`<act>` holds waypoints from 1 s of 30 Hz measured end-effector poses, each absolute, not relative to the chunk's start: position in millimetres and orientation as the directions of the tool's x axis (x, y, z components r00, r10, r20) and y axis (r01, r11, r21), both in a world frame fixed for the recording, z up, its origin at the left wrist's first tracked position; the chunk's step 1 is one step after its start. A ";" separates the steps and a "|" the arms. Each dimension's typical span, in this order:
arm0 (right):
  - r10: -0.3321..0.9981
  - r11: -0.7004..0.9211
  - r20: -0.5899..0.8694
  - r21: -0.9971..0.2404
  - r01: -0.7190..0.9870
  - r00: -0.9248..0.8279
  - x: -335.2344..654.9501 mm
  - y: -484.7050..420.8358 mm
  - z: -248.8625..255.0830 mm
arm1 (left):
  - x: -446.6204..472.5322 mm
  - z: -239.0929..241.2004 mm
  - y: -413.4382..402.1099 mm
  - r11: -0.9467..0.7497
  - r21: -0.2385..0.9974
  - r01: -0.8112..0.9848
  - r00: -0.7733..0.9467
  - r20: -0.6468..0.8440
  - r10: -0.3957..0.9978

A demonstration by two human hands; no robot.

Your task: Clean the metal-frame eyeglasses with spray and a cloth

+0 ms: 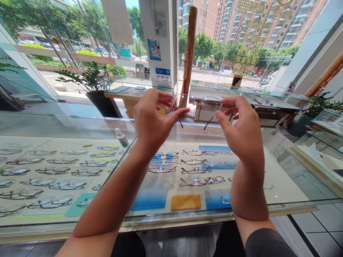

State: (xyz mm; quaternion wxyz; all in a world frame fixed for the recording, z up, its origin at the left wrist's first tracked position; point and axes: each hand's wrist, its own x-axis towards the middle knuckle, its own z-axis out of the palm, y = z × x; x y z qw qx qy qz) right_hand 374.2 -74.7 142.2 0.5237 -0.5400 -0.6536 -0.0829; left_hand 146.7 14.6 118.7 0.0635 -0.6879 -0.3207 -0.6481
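Observation:
A pair of eyeglasses [193, 102] with thin rims and clear round lenses is held up in front of me, above the glass display counter. My left hand [154, 110] pinches the frame at its left end between thumb and fingers. At the opposite end, my right hand [238, 123] grips the frame the same way. Both temple arms hang open, their dark tips pointing down toward me. Parts of the rim ends are hidden behind my fingertips.
Under the counter's glass top [150, 228] lie several rows of eyeglasses [60, 184] and blue cards [150, 194]. An orange-brown case [185, 202] lies near the front edge. A small white spray bottle [122, 137] stands at the back. Beyond are a potted plant [100, 92] and a wooden post [189, 53].

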 end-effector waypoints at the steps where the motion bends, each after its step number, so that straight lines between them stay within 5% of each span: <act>1: 0.619 0.404 0.774 -0.457 0.793 0.131 374.1 -74.8 142.2 | 146.7 118.7 14.7 -0.787 0.329 0.523 -0.046 0.932 0.359; 30: 0.642 0.419 0.762 -0.437 0.796 0.081 369.6 -76.7 142.8 | 126.9 125.6 33.8 -0.797 0.415 0.439 0.034 0.879 0.476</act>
